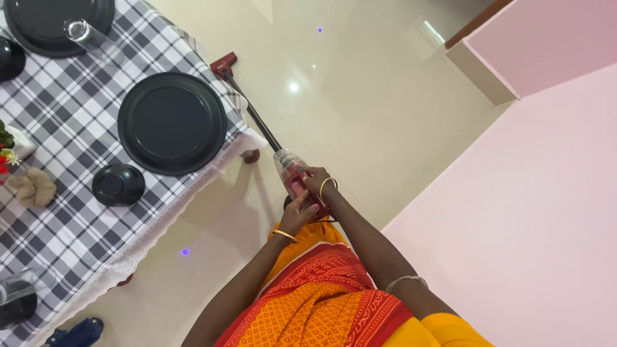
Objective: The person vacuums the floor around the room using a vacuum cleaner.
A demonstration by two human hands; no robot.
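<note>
Beside the table (212, 168), the right hand (318, 186) grips the vacuum (294, 177) handle, the left hand (299, 215) touches its body with fingers half curled, and its tube runs toward eleven o'clock.

Count, head view:

- 1 red stick vacuum cleaner with a black tube and clear dust cup (292, 173); 1 red floor head (223, 64) at its far end.
- 2 hands on the vacuum body: 1 left hand (297, 215), 1 right hand (317, 183).
- 3 bangles: 2 gold, 1 on each wrist; 1 silver, higher on the right arm.
- 1 table under a black-and-white checked cloth (71, 122).
- 2 large round black plates (171, 123), the 2nd (58, 22) cut by the top edge.
- 1 small black bowl (118, 185), upside down; 1 more dark rounded item at the left edge, kind unclear.
- 2 clear glass tumblers: 1 (93, 42) lying against the far plate, 1 (19, 286) at the lower left.
- 1 beige fluffy tuft (32, 187).
</note>
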